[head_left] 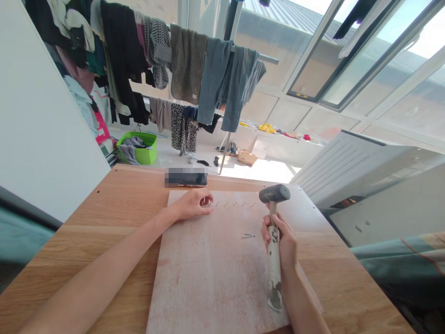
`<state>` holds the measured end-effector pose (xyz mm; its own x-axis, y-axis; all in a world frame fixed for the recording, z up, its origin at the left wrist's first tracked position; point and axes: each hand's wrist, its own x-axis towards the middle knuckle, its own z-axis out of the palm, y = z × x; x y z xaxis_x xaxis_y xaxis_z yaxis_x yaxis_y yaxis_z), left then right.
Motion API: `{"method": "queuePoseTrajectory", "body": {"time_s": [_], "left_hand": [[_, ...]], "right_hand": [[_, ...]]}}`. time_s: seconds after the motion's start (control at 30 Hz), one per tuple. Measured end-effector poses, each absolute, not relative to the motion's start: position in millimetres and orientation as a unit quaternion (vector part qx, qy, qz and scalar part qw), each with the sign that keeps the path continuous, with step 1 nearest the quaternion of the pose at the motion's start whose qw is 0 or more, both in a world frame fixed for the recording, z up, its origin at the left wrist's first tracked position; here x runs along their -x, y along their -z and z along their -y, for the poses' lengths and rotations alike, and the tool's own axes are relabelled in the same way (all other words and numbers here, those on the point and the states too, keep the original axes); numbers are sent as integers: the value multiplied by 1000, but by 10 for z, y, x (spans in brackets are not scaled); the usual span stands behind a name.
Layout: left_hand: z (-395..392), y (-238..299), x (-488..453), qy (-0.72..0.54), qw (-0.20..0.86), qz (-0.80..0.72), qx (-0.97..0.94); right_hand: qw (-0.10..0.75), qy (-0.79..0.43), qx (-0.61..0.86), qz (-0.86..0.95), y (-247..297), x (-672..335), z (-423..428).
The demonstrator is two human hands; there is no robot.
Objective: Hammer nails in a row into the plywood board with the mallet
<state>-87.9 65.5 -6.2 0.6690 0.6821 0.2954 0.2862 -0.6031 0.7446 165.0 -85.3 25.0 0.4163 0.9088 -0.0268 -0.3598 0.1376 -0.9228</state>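
Note:
My right hand [284, 239] is wrapped round the worn, pale handle of a mallet [274, 193], its dark head raised above the right side of a whitish wooden board [208, 278]. My left hand [193, 203] rests at the board's far left part, thumb and fingers curled in a pinch around a small nail [204, 201], mostly hidden by the fingers. Just right of those fingertips, several thin nails [235, 204] stand in a row, slightly tilted. A few loose nails [248, 235] lie together on the board, between the row and the mallet handle.
The board lies on a wooden table [114, 222]. A phone [187, 178], partly blurred out, lies at the table's far edge. Beyond are hanging clothes [189, 62] and a green basket [149, 148]. A white ribbed panel [344, 162] stands at the right.

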Motion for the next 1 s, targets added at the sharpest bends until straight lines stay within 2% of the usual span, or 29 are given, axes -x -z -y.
{"method": "queuePoseTrajectory", "body": {"time_s": [1.0], "left_hand": [[-634,28,888,-274,354,-303,-841]], "right_hand": [[689,-463,477,289,-234,-1667,853]]}}
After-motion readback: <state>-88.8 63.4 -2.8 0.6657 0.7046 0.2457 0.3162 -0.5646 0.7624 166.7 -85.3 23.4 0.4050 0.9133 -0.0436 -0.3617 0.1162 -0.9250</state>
